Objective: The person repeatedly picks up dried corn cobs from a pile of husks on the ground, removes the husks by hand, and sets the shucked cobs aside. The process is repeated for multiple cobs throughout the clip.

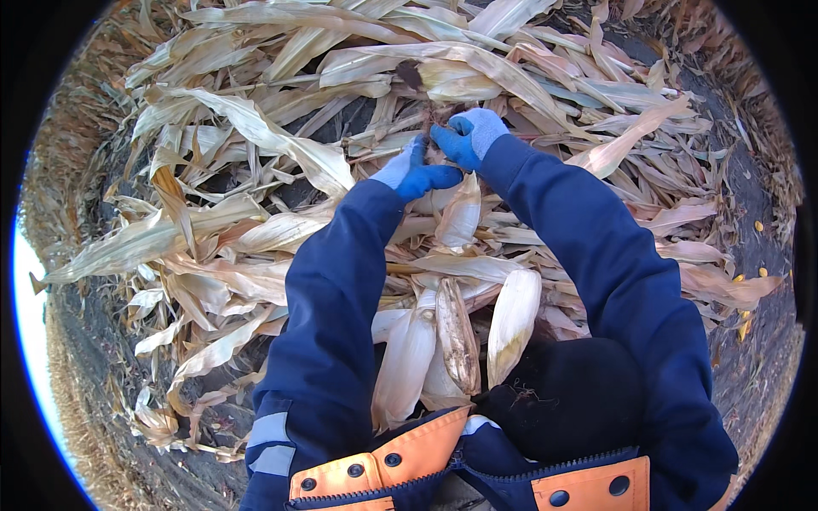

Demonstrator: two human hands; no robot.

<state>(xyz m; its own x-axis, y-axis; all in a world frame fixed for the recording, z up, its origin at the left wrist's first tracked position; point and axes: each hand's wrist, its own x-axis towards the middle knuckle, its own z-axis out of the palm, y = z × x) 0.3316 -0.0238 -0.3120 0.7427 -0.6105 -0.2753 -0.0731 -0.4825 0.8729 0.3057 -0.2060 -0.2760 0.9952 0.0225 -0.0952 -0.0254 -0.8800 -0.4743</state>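
Both hands wear blue-and-white work gloves and meet above a heap of dry corn stalks (287,233). My left hand (415,172) grips a husk-covered ear of corn (434,156), mostly hidden by the gloves. At the ear's upper end, my right hand (466,140) pinches the husk beside a wisp of reddish-brown corn silk (433,117). Just below the hands a pale husk (460,214) points upward. Closer to my body lie a husked-over pale ear (514,326), a brown-stained ear (457,335) and another pale ear (402,358).
A dark brown tuft (409,75) rests by a yellowish husk (460,82) beyond the hands. Long dry leaves stick out leftward. Loose yellow kernels or cob pieces (744,326) lie on bare soil (760,255) at right. My dark-clad knee (569,389) is close below the ears.
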